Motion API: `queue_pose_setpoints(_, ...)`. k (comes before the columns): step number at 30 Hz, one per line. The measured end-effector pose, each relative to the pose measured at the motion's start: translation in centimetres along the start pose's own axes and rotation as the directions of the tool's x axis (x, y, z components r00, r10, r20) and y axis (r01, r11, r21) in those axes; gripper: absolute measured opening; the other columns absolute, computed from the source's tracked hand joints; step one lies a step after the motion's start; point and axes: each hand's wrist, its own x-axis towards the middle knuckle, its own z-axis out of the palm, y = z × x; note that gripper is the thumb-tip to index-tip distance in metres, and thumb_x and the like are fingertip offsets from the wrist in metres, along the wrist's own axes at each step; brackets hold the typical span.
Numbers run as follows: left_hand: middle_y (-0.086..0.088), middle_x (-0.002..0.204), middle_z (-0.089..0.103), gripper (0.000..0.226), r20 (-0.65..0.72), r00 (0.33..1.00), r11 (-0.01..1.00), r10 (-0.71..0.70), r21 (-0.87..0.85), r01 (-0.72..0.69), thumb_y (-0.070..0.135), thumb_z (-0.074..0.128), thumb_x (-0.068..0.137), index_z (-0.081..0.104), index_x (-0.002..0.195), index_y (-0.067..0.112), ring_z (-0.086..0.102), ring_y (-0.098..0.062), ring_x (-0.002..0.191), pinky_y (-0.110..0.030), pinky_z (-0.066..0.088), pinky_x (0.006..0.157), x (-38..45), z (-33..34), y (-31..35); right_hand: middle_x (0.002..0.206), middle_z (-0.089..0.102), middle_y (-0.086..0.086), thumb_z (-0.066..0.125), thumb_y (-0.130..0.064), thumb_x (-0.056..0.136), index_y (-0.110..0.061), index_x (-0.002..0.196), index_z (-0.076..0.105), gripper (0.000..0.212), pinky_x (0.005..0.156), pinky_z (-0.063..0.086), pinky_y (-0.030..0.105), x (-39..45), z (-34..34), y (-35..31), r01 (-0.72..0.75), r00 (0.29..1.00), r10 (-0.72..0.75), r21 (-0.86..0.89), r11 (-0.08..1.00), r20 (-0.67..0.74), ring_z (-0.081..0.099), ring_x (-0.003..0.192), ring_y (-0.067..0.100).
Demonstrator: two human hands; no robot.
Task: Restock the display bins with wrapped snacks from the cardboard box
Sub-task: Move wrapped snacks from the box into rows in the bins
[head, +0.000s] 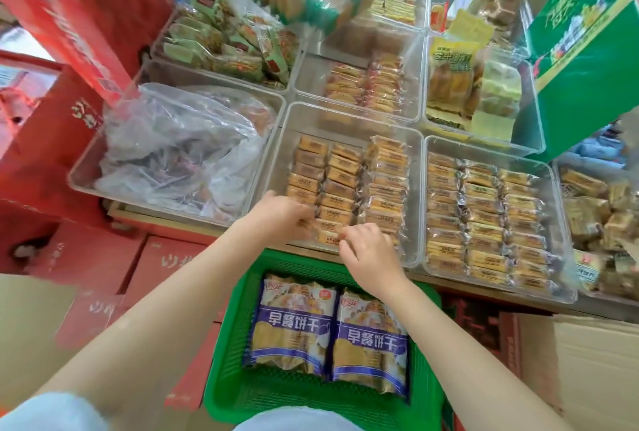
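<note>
A clear display bin (281,140) in the middle holds three rows of small yellow wrapped snacks (342,175). Both my hands are at its near edge. My left hand (280,213) has its fingers curled over snacks at the front of the left row. My right hand (366,251) pinches a wrapped snack (328,235) at the bin's front. A cardboard box (594,372) shows at the lower right, its inside hidden.
A green basket (235,344) with two large blue biscuit packs (332,330) sits below my arms. Another full bin (484,216) stands to the right, a bin with a crumpled plastic bag (179,150) to the left. Red cartons (69,33) line the left; a green carton (587,43) tilts at upper right.
</note>
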Motion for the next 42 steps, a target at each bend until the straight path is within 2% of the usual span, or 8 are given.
queue_pose_setpoints(5,0.002,0.122,0.068,0.039,0.084,0.997,1.000,-0.001,0.017,0.000,0.054,0.040,0.101,0.061,0.126,0.031,0.057,-0.022,0.113,-0.038,0.035,0.095,0.0,0.8,-0.5,0.112,0.063,-0.010,0.036,-0.032,0.103,-0.022,0.114,0.062,0.029,0.091,0.034,0.039,0.4,0.7,0.1,-0.002,0.999,0.002,-0.010,1.000,-0.048,0.046,0.114,0.017)
queue_pose_setpoints(11,-0.010,0.132,0.062,0.101,0.027,0.997,0.997,-0.070,0.037,0.069,0.089,0.012,0.082,0.048,0.142,0.017,0.057,-0.029,0.120,-0.043,0.042,0.102,-2.4,3.3,1.7,0.112,0.064,-0.006,0.036,-0.029,0.104,-0.020,0.117,0.062,0.031,0.094,0.035,0.041,0.1,1.1,-0.6,-0.007,0.995,0.000,-0.069,0.998,-0.103,0.048,0.114,0.019)
queue_pose_setpoints(16,-0.004,0.093,0.068,0.077,0.041,0.991,0.991,-0.128,-0.018,0.129,0.088,0.019,0.084,0.054,0.090,0.019,0.059,-0.022,0.085,-0.035,0.039,0.075,-1.4,2.0,2.8,0.128,0.060,-0.006,0.032,-0.033,0.106,-0.022,0.124,0.062,0.036,0.107,0.029,0.039,-0.4,0.5,-0.6,-0.019,0.999,0.019,0.014,1.000,-0.033,0.042,0.128,0.016)
queue_pose_setpoints(22,-0.002,0.137,0.060,0.084,-0.297,0.947,0.968,-0.122,-0.245,0.047,0.077,0.019,0.091,0.057,0.138,0.020,0.052,-0.020,0.128,-0.041,0.035,0.112,-4.6,2.7,6.1,0.120,0.062,-0.005,0.047,-0.021,0.102,-0.016,0.119,0.067,0.026,0.101,0.043,0.036,-5.4,-1.4,1.9,0.039,0.968,0.009,0.185,0.982,-0.253,0.052,0.117,0.014)
queue_pose_setpoints(27,0.014,0.073,0.063,0.054,-0.514,0.856,0.919,-0.061,-0.363,-0.152,0.062,0.028,0.092,0.068,0.092,0.025,0.061,-0.008,0.065,-0.027,0.049,0.057,-6.2,-1.5,16.9,0.070,0.062,-0.005,0.048,-0.017,0.102,-0.015,0.096,0.067,0.020,0.053,0.040,0.026,-12.2,-6.1,6.4,-0.068,0.922,0.182,0.320,0.945,-0.341,0.052,0.057,0.004)
queue_pose_setpoints(34,0.012,0.080,0.069,0.054,-0.525,0.808,0.898,0.266,-0.169,-0.406,0.064,0.031,0.092,0.072,0.097,0.029,0.064,-0.011,0.068,-0.017,0.041,0.051,-3.8,-2.1,36.6,0.072,0.064,-0.004,0.051,-0.017,0.098,-0.014,0.098,0.070,0.019,0.058,0.043,0.020,-26.1,-13.8,16.8,-0.116,0.673,0.376,0.411,0.904,-0.637,0.057,0.061,0.007)
queue_pose_setpoints(38,0.006,0.124,0.063,0.056,-0.460,0.787,0.844,0.412,-0.131,-0.519,0.061,0.030,0.096,0.065,0.125,0.029,0.055,-0.017,0.114,-0.028,0.039,0.088,-3.3,0.9,49.4,0.077,0.069,-0.001,0.049,-0.019,0.096,-0.016,0.092,0.068,0.019,0.068,0.050,0.032,-34.4,-16.2,27.4,-0.186,0.538,0.478,0.455,0.871,-0.695,0.064,0.072,0.019)
queue_pose_setpoints(42,0.001,0.122,0.067,0.055,-0.383,0.771,0.825,0.508,-0.040,-0.564,0.058,0.032,0.098,0.068,0.122,0.024,0.054,-0.021,0.120,-0.031,0.027,0.106,-2.2,5.7,58.4,0.085,0.068,0.002,0.043,-0.028,0.098,-0.019,0.092,0.063,0.023,0.072,0.051,0.038,-38.7,-16.3,39.1,-0.482,0.669,0.650,0.454,0.749,-0.361,0.062,0.081,0.027)
